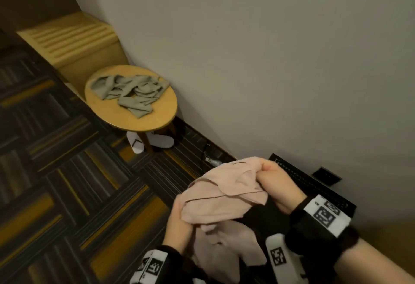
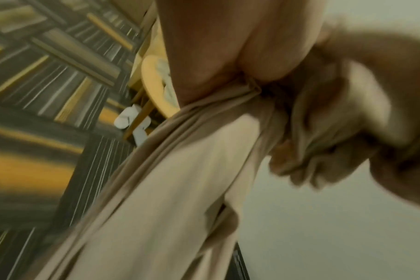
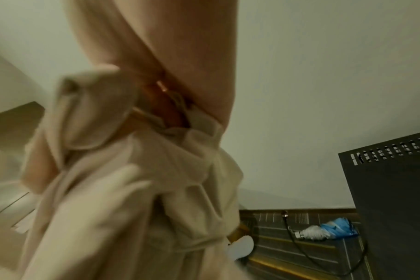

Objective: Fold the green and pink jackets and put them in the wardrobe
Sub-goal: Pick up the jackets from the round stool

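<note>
Both my hands hold the pink jacket (image 1: pixel 226 194) bunched in the air at the lower right of the head view. My left hand (image 1: pixel 179 220) grips its lower left side, and my right hand (image 1: pixel 271 182) clutches a fold at its upper right. Loose pink cloth hangs down between my wrists. In the left wrist view the pink jacket (image 2: pixel 180 180) drapes down from my fingers, and in the right wrist view the pink jacket (image 3: pixel 156 170) is gathered under my fist. The green jacket (image 1: pixel 130 92) lies crumpled on a round wooden table (image 1: pixel 143 124) near the wall.
White slippers (image 1: pixel 157 142) lie under the table on the striped carpet. A tan upholstered seat (image 1: pixel 74 36) stands beyond the table. A black perforated cabinet (image 1: pixel 314 185) stands against the wall by my right hand, with a cable (image 3: pixel 300 244) and a blue-white bag (image 3: pixel 329 230) on the floor.
</note>
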Demonstrator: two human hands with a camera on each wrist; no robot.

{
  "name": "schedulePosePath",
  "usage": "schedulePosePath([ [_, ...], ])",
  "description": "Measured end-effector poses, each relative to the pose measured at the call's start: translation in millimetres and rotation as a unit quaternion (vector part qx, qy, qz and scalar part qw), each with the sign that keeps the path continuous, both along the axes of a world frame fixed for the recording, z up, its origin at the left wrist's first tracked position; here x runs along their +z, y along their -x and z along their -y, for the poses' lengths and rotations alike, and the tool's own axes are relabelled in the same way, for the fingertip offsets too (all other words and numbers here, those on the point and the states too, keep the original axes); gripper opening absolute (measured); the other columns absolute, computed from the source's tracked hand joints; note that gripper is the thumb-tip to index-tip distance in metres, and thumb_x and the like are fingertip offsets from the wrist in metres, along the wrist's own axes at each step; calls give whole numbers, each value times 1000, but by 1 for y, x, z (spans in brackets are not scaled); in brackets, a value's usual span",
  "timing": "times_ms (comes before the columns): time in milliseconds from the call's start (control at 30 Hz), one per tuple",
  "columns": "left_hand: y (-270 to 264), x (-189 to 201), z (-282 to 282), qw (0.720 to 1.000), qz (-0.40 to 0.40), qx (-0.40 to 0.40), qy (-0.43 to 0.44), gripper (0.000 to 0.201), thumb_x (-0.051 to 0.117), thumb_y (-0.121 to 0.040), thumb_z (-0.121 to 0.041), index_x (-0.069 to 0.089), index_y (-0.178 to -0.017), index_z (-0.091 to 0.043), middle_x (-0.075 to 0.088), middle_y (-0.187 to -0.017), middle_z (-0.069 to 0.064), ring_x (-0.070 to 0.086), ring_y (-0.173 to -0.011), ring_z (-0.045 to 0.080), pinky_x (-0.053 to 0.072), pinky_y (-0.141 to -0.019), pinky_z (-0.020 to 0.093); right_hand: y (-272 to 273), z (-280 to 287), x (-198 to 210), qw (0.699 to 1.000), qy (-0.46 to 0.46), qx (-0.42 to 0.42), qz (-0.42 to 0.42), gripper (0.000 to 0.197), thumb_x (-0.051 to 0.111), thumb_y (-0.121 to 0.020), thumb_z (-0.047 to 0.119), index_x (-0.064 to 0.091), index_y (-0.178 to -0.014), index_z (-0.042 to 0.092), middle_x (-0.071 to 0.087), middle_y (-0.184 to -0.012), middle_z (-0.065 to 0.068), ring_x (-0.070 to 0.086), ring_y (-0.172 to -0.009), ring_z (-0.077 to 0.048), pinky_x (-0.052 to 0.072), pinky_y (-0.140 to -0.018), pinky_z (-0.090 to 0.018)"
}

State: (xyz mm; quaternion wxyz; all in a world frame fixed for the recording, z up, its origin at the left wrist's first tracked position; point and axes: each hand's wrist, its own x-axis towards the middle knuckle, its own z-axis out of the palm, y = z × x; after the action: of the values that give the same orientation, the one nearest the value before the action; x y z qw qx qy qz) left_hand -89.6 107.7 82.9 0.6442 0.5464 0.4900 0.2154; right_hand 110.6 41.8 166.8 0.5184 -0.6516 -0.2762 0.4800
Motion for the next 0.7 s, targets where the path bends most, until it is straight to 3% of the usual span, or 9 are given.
schedulePosePath([
  [100, 27, 37, -69, 997, 0, 35, -71, 12, 57, -89, -9, 55, -94, -20, 62, -95, -1, 60, -90, 13, 44, -66, 21, 6, -44, -13, 996, 41, -60, 43, 34, 47, -85, -3, 71, -80, 21, 71, -70, 8, 63, -64, -3, 46, -51, -13],
  [133, 36, 48, -89, 996, 5, 31, -88, 11, 58, -89, -10, 54, -92, -20, 62, -93, 0, 60, -86, 12, 44, -66, 24, 10, -58, -17, 995, 49, -72, 47, 28, 49, -87, 1, 68, -81, 20, 69, -68, 9, 61, -60, -2, 43, -48, -12],
  [233, 63, 80, -140, 991, 41, 20, -123, 14, 60, -87, -9, 54, -90, -21, 62, -92, 0, 60, -82, 7, 47, -70, 28, 29, -102, -32, 993, 58, -103, 29, 22, 52, -87, 3, 64, -89, 21, 68, -86, 3, 63, -76, -7, 48, -64, -19],
  [300, 76, 92, -172, 987, 48, 31, -149, 22, 61, -86, -6, 54, -90, -27, 61, -96, -6, 59, -84, -1, 47, -72, 22, 42, -130, -39, 991, 69, -112, 26, 27, 48, -87, 1, 63, -92, 24, 65, -94, -2, 61, -85, -14, 48, -75, -27],
  [400, 98, 97, -207, 984, 44, 44, -170, 30, 63, -84, -3, 55, -97, -29, 60, -100, -10, 58, -86, -8, 44, -68, 10, 60, -168, -45, 991, 77, -104, 32, 29, 47, -87, 3, 66, -87, 25, 64, -85, 0, 60, -78, -14, 48, -71, -27],
  [467, 115, 96, -227, 985, 30, 49, -163, 36, 66, -81, -3, 55, -101, -31, 59, -105, -10, 58, -91, -5, 45, -75, 16, 69, -192, -46, 993, 79, -86, 30, 28, 48, -88, 4, 68, -86, 24, 65, -83, 2, 61, -76, -13, 48, -67, -25],
  [567, 137, 92, -256, 985, -11, 58, -161, 38, 66, -78, -2, 55, -100, -31, 59, -108, -4, 58, -97, 10, 48, -84, 32, 81, -227, -46, 994, 85, -58, 25, 26, 50, -88, 6, 69, -87, 22, 66, -82, 1, 61, -72, -10, 48, -67, -25],
  [633, 148, 88, -276, 982, -35, 74, -169, 36, 65, -78, -2, 55, -99, -30, 59, -104, -2, 58, -94, 10, 49, -79, 33, 87, -252, -47, 995, 85, -43, 22, 25, 50, -87, 5, 69, -85, 21, 67, -79, 1, 61, -68, -8, 48, -67, -25],
  [700, 157, 84, -298, 981, -36, 91, -165, 37, 64, -78, -1, 55, -92, -34, 60, -97, -5, 59, -85, 1, 45, -68, 24, 92, -280, -49, 996, 87, -29, 17, 26, 49, -87, 3, 69, -83, 20, 67, -76, 1, 61, -67, -10, 48, -67, -26],
])
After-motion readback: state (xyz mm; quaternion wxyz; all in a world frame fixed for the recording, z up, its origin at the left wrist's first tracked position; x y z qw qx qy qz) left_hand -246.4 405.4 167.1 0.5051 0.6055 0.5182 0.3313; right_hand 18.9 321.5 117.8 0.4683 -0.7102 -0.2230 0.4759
